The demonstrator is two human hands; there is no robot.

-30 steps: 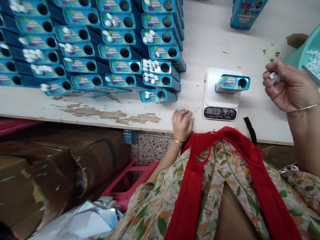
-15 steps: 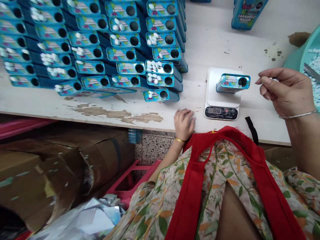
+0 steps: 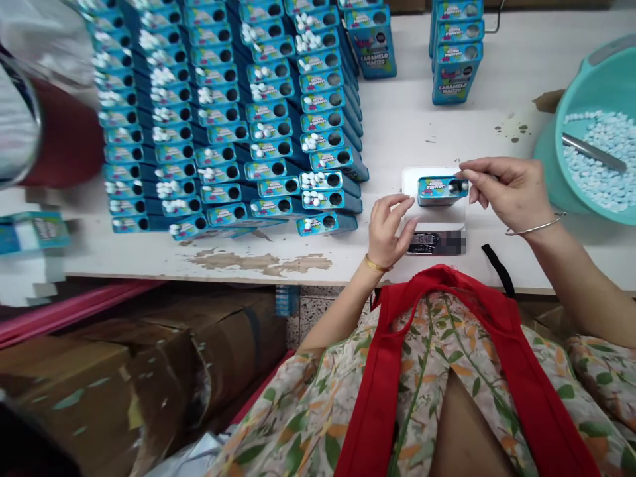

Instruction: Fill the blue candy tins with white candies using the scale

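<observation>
A blue candy tin (image 3: 436, 189) stands on a white digital scale (image 3: 442, 217), its printed top with a round hole at the right end facing me. My right hand (image 3: 514, 189) is at that end, thumb and fingertips pinched together beside the hole. Whatever may be between those fingertips is too small to make out. Something whitish shows in the hole. My left hand (image 3: 390, 228) hovers by the scale's left side, fingers curved and apart, holding nothing and short of the tin.
Rows of similar blue tins (image 3: 271, 169), many with white candies on top, fill the table's left side. More tins (image 3: 454, 83) stand at the back. At right, a turquoise bucket (image 3: 549, 162) holds pale candies (image 3: 596, 175) and a metal scoop (image 3: 596, 154). Cardboard boxes (image 3: 163, 358) sit below left.
My right hand has moved left, from beside the scale to the tin's hole. The left hand has risen from the table edge toward the scale, its fingers spreading. My view has shifted.
</observation>
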